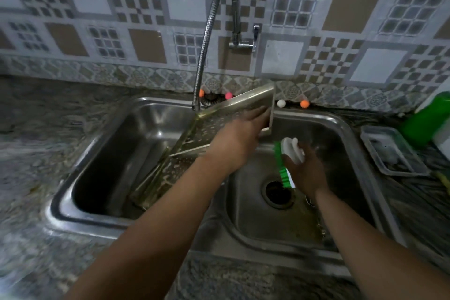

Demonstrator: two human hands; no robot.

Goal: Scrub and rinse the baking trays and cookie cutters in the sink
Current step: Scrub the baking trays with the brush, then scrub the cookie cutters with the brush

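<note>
A soapy metal baking tray (219, 114) is tilted up over the divider of the double sink (102, 143). My left hand (241, 134) grips its right edge near the top corner. A second tray (155, 178) leans in the left basin, partly under the first. Over the right basin, my right hand (304, 165) holds a scrub brush (285, 161) with a white handle and green bristles, just right of the raised tray and apart from it. No cookie cutters can be made out.
A flexible faucet hose (207, 39) hangs over the left basin, just left of the raised tray. The drain (277, 192) sits in the right basin. A clear plastic tray (392, 151) and a green bottle (428, 119) stand on the right counter.
</note>
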